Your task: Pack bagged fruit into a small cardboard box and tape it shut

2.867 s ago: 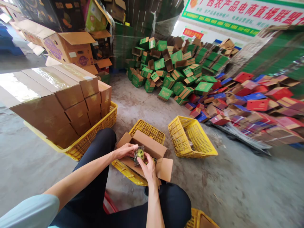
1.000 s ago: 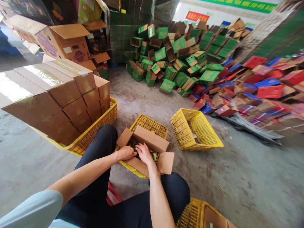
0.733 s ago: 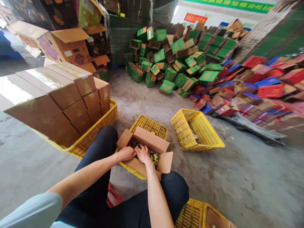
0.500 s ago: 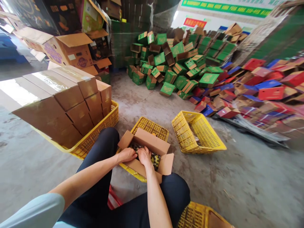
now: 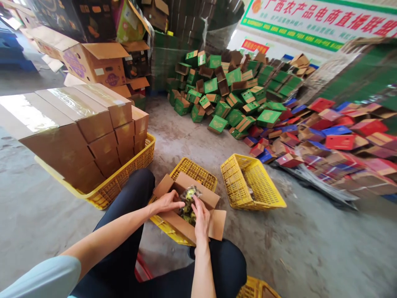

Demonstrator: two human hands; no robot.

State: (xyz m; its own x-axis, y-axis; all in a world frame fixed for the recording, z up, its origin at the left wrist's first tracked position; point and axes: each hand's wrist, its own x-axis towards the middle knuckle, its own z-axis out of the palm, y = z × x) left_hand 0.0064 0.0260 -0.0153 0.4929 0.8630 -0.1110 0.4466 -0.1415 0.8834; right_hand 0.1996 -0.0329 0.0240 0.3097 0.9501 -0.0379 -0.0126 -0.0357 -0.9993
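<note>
An opened cardboard box (image 5: 177, 220) sits in front of my knees with its flaps spread, on yellow plastic crates. Inside its mouth is a clear plastic pack (image 5: 188, 207) of dark and yellow-green pieces; their kind is too blurred to tell. My left hand (image 5: 167, 202) is at the pack's left side, thumb across its front and fingers curled by its edge. From the right, my right hand (image 5: 201, 216) has its fingers laid along the pack, with the thumb mostly hidden. The pack's shiny top end shows above the fingertips.
Closed brown boxes (image 5: 83, 128) fill a yellow crate (image 5: 124, 174) on my left. Another yellow crate (image 5: 251, 182) stands on the right, and part of one (image 5: 256, 287) shows by my knee. Piles of green boxes (image 5: 217, 123) and red-blue boxes (image 5: 339, 142) lie ahead.
My hands were pressed down together inside the box; now they are farther apart, at the pack's two sides. More of the pack shows, and it sits higher. The view has shifted slightly.
</note>
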